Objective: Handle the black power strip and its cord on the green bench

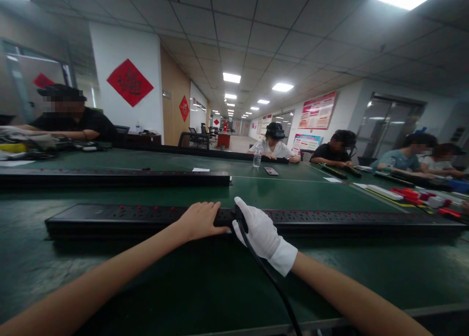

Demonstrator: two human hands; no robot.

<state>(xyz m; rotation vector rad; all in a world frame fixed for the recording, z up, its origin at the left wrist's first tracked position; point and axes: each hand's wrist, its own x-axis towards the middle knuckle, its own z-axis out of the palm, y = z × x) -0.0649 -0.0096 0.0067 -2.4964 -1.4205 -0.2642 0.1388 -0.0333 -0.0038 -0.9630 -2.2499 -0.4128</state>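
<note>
**Two-handed hold at the middle of a black strip**

The strip (110,214) is laid lengthwise across the middle of the frame on the green counter (164,282), its red-dotted socket face turned upward, so that the sockets are left accessible from above. At the centre, it is gripped by the bare left hand (200,221), with the fingers bent over the top and the thumb set along the near side; by this hold the strip is probably steadied against sliding. Just beside it, a black plug (240,213) is pinched in the closed fingers of the gloved right hand (260,231), apparently held from above so that it can be kept upright over the sockets. The cord (273,280) is led down to the lower edge, away from the socket face.

The plug's underside is covered by the glove; whether its pins are seated cannot be told. The sockets beneath both hands are hidden. The cord is cut off at the lower edge, and the second strip (110,178) at the left edge. The far right end of the near strip is blurred, its markings unreadable.
</note>
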